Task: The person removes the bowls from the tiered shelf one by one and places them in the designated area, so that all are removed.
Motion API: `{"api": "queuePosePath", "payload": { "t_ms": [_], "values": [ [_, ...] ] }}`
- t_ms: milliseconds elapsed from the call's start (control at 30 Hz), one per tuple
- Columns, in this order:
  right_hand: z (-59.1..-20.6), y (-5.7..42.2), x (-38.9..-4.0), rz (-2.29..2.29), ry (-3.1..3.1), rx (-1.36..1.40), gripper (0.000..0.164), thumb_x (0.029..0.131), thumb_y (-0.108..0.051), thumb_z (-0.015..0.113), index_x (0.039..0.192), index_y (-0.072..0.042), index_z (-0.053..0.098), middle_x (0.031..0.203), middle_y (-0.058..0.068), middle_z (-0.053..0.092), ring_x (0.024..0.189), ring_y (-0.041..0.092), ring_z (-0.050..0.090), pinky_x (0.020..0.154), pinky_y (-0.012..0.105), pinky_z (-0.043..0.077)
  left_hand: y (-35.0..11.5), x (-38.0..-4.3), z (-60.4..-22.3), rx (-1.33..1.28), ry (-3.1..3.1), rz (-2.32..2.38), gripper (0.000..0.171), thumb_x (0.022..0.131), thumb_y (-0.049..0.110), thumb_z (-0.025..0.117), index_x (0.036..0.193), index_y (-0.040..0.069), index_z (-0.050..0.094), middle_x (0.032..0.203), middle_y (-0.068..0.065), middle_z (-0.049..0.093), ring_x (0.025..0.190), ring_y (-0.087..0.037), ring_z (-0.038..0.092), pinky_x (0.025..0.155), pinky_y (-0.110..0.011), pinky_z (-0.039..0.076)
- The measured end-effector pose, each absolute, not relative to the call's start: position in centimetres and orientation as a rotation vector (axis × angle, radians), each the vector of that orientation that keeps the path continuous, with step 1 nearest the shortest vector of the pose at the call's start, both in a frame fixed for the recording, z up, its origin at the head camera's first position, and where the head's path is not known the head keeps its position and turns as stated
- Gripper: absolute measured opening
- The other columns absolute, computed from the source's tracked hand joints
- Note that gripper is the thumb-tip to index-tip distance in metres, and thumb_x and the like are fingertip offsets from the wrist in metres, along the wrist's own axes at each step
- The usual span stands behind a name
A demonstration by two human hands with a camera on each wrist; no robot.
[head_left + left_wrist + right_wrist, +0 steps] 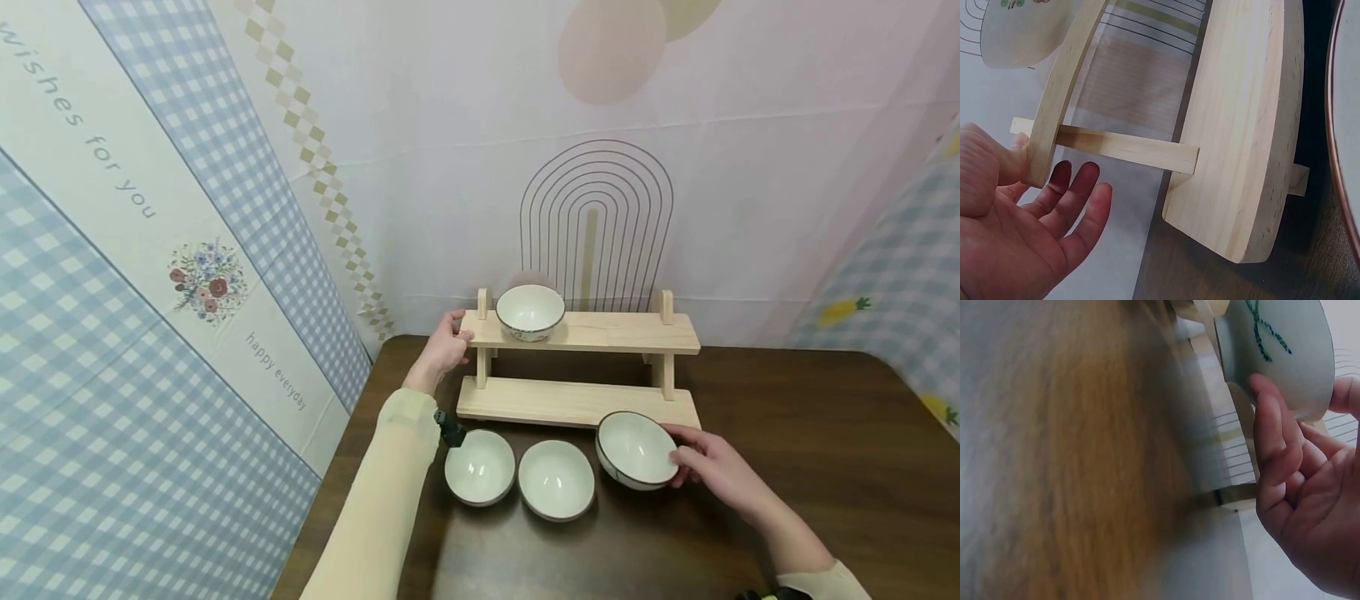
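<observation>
A two-tier wooden shelf [600,330] stands on the table. At its upper tier's left end is my left hand [442,350]; in the left wrist view the thumb and forefinger pinch the board's end [1045,153], while the other fingers are loosely bent below it. My right hand [712,468] grips a white bowl [636,450] by its right side, thumb at the rim and fingers beneath. That bowl tilts slightly, before the lower tier's right part; its outer wall [1291,359] bears a green pattern. Another bowl [531,310] sits upright on the upper tier, towards the left.
Two more white bowls, a left one [480,468] and a middle one [557,481], stand side by side on the dark wooden table [780,400] in front of the shelf. A printed cloth [450,192] hangs behind. The left forearm passes beside the left bowl.
</observation>
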State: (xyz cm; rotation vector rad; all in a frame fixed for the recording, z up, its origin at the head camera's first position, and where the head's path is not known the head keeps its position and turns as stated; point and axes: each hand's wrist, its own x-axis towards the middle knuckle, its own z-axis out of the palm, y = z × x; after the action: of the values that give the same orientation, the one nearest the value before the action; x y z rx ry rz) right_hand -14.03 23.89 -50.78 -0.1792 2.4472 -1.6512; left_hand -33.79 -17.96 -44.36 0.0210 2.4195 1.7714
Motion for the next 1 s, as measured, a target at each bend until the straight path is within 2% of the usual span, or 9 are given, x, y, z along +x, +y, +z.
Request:
{"api": "queuePosePath", "payload": {
  "t_ms": [300,733,1000],
  "values": [
    [-51.6,25.7,-14.6,-1.591,2.437,-0.382,0.052,0.104,-0.004,0.057,0.152,0.014,0.046,0.078,0.005,0.070,0.071,0.023,0.069,0.062,0.032,0.050,-17.7,-33.9,-44.1,0.033,2.389,1.778,0.056,0.114,0.012,0.048,0.167,0.012,0.029,0.143,-0.024,0.047,0.128,-0.045,0.054,0.104,-0.062,0.050],
    [-51.7,27.8,-15.9,-1.464,2.342,-0.529,0.052,0.105,-0.003,0.056,0.152,0.018,0.043,0.080,0.002,0.072,0.072,0.021,0.071,0.066,0.033,0.056,-17.1,-34.2,-44.1,0.003,2.423,1.793,0.055,0.114,0.011,0.048,0.166,0.010,0.031,0.143,-0.025,0.048,0.121,-0.042,0.058,0.103,-0.062,0.051],
    [-51.4,28.4,-16.5,-1.461,2.280,-0.573,0.054,0.104,-0.002,0.058,0.152,0.018,0.042,0.083,0.004,0.073,0.074,0.022,0.072,0.067,0.034,0.059,-16.6,-34.5,-43.9,0.001,2.438,1.762,0.055,0.115,0.012,0.045,0.167,0.010,0.027,0.154,-0.024,0.045,0.132,-0.048,0.054,0.102,-0.059,0.051]
  ]
}}
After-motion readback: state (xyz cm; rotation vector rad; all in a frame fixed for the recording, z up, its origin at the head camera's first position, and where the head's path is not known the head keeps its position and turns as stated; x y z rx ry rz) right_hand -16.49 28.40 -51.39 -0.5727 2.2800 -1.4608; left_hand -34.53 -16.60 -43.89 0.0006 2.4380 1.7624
